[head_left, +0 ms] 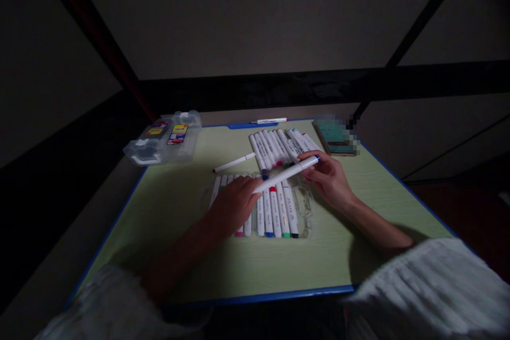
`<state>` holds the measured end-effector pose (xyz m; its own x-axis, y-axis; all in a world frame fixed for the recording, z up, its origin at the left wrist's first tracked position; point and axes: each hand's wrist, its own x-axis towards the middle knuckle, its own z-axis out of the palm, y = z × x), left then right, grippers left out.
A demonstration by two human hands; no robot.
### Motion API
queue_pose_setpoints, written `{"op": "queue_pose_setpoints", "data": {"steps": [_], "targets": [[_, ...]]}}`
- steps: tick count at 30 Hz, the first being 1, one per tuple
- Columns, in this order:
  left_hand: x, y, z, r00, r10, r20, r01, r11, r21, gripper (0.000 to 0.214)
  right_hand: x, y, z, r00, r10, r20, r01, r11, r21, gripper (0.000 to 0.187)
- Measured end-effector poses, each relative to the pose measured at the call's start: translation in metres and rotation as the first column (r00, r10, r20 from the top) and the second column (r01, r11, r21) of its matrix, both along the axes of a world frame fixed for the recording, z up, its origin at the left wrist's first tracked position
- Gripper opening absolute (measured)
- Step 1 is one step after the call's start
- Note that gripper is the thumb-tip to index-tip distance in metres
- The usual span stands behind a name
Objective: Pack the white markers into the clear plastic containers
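A white marker (285, 174) with a blue tip slants up to the right above the table. My right hand (329, 178) pinches it close to the blue end. At the lower end my left hand (235, 204) closes around it, with the fingertips partly hidden. Beneath my left hand lies a clear plastic tray (306, 228) of white markers (279, 212) in a row, with coloured ends. Behind the tray, more white markers (271, 146) rest side by side, and one marker with a dark tip (234, 162) lies apart to their left.
A clear plastic case (185, 151) with colourful labels stands at the back left. At the back right lies a phone-like flat object (334, 138), partly pixelated. A red-ended marker (272, 120) lies along the far edge of the blue-rimmed green table (159, 234).
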<state>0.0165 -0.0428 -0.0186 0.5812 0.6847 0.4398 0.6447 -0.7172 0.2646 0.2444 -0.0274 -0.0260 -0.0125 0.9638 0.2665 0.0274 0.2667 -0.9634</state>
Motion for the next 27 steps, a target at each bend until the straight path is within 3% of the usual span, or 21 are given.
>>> {"op": "queue_pose_setpoints", "data": {"steps": [4,8,17,27], "targets": [[0.005,-0.007,-0.005,0.994,-0.049,0.095,0.061,0.99,-0.127,0.016,0.0,-0.002,0.006,0.985,0.015,-0.17,-0.022,0.999,-0.04,0.024],[0.008,-0.014,-0.007,0.983,-0.129,0.134,0.154,0.969,-0.192,0.025,-0.002,-0.001,0.009,0.98,-0.038,-0.195,0.021,0.996,-0.089,0.024],[0.01,-0.022,-0.001,0.915,-0.397,-0.077,0.385,0.913,-0.131,0.033,-0.001,0.005,0.003,0.956,-0.132,-0.26,0.09,0.982,-0.167,0.032],[0.012,-0.022,-0.007,0.858,-0.45,-0.249,0.442,0.893,-0.089,0.052,0.001,0.008,-0.008,0.991,-0.089,-0.099,0.077,0.99,-0.115,0.031]]}}
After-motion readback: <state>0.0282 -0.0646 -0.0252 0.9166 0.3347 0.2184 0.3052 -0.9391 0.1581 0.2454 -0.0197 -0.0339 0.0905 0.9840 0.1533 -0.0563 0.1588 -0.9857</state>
